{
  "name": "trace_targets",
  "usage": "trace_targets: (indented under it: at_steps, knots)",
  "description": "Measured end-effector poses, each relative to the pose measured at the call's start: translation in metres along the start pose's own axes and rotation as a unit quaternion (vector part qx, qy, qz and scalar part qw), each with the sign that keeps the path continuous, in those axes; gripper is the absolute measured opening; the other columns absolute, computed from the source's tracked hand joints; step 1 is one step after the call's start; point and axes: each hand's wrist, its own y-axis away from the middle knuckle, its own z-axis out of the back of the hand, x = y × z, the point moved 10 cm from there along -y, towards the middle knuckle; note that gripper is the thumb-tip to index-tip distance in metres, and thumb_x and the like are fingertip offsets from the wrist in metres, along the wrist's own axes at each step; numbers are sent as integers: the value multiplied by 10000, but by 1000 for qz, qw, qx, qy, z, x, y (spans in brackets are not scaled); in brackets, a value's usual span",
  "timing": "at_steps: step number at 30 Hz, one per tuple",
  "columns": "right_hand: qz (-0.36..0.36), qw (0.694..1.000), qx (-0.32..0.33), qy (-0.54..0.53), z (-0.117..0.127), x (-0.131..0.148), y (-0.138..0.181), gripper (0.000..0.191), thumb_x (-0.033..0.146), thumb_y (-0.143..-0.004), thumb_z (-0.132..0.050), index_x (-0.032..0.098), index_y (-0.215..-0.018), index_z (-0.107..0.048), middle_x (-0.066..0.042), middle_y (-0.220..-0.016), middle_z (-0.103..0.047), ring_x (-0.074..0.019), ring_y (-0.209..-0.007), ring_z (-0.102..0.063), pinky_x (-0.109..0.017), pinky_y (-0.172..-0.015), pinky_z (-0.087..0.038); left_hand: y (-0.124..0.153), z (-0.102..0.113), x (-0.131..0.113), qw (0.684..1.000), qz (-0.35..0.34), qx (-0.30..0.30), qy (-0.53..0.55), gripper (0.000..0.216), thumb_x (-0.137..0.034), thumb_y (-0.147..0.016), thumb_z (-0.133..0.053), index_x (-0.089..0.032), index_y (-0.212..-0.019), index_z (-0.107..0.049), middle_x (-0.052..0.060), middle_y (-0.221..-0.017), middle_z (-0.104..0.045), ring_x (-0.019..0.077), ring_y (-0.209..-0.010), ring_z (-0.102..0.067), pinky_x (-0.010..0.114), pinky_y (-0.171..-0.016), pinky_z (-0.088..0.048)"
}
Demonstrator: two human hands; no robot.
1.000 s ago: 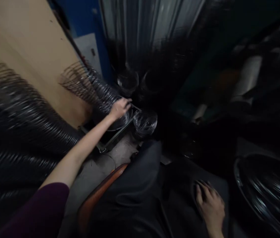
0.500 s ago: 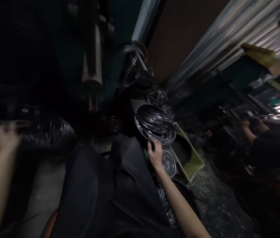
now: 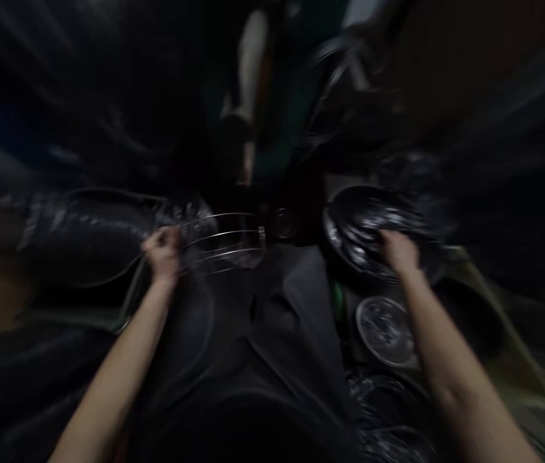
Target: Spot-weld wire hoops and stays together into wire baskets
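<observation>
My left hand [image 3: 161,254] is closed, and several thin bent wires [image 3: 227,241] fan out from it to the right, over my lap. It is beside a dark pile of shiny wire pieces [image 3: 89,225] at the left. At the right, my right hand [image 3: 400,251] reaches over a round basin [image 3: 333,235] heaped with shiny wires [image 3: 364,215]. Its fingertips touch or lie just above the wires; motion blur hides how the fingers are set.
Below the basin stands a small round dish [image 3: 383,331] of small metal pieces. A yellow crate [image 3: 513,347] is at the right, with a darker container of shiny pieces [image 3: 388,411] lower down. A machine part [image 3: 248,77] hangs down ahead of my knees.
The view has swung left. My left hand has come in from the far left to beside my lap with bent wires in it. My right hand has moved from the basin's edge over its wires.
</observation>
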Motion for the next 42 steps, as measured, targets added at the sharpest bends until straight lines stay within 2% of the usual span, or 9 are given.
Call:
trace_targets:
  at_steps: [4, 12, 17, 22, 28, 33, 37, 39, 42]
  knots:
    - [-11, 998, 2, 55, -15, -18, -6, 342, 357, -886, -524, 53, -928, -676, -210, -861, -603, -128, -547, -270, -355, -580, -248, 28, 24, 37, 994, -62, -64, 68, 388, -277, -809, -599, -168, -510, -379, -68, -506, -302, 62, -499, -320, 177, -503, -319]
    - [-36, 990, -54, 123, 5, 1, 34, 439, 309, -886, -539, -47, -1133, -606, -287, -964, -619, -253, -786, -519, -363, -600, -257, 43, -54, 54, 980, -152, 125, 39, 535, -559, -895, -307, -181, -533, -411, -12, -512, -378, 112, -513, -386, 257, -549, -357]
    - [-85, 987, -64, 122, 47, 36, 71, 415, 344, -846, -609, 50, -1138, -627, -248, -818, -647, -294, -756, -586, -369, -582, -259, 64, -37, 20, 957, -245, 117, -96, 463, -489, -929, -319, -182, -1147, -588, 107, -1150, -581, 230, -1118, -501, 387, -998, -340]
    - [-63, 971, -127, -191, 107, 74, 100, 387, 357, -914, -498, 113, -1198, -597, -207, -964, -631, -224, -753, -591, -357, -575, -368, 113, -71, -20, 866, -372, 277, -186, 846, -700, -744, -525, -214, -1417, -364, 147, -1260, -515, 316, -1195, -438, 514, -1078, -213]
    - [47, 874, 74, -478, 103, 155, 94, 382, 230, -993, -237, 132, -1215, -532, -77, -843, -517, -5, -466, -136, -243, -443, -197, 157, -75, -88, 874, -392, 286, -13, 790, -685, -771, -505, -214, -1396, -396, 176, -1351, -445, 339, -1280, -370, 536, -1083, -223]
    - [18, 781, 132, -610, 105, 228, 83, 509, 93, -964, -86, 89, -1209, -532, -5, -939, -513, 28, -503, -230, -173, -483, -231, 179, -108, -139, 829, -227, 443, 254, 471, -550, -922, -328, -207, -1091, -602, 45, -791, -600, 152, -712, -572, 306, -722, -479]
    - [-76, 698, 131, -700, 84, 235, 75, 492, 139, -980, -57, 30, -1352, -359, -57, -1137, -540, 11, -814, -531, -141, -655, -378, 156, -114, -137, 815, -36, 409, 409, 412, -543, -921, -357, -192, -889, -572, -65, -508, -293, 64, -394, -254, 197, -398, -251]
    - [-58, 702, 134, -697, 64, 232, 84, 503, 254, -1007, -76, 45, -1331, -399, -100, -1142, -574, -74, -916, -584, -200, -705, -450, 140, -109, -134, 823, 5, 365, 434, 478, -604, -902, -341, -179, -812, -542, -76, -497, -223, 47, -375, -190, 183, -375, -194]
    - [43, 781, 150, -605, 30, 235, 119, 488, 497, -960, -316, 137, -1098, -616, -81, -987, -654, -185, -918, -620, -312, -758, -506, 109, -103, -129, 852, 35, 293, 432, 547, -683, -854, -333, -171, -740, -488, -77, -506, -188, 23, -362, -191, 162, -371, -193]
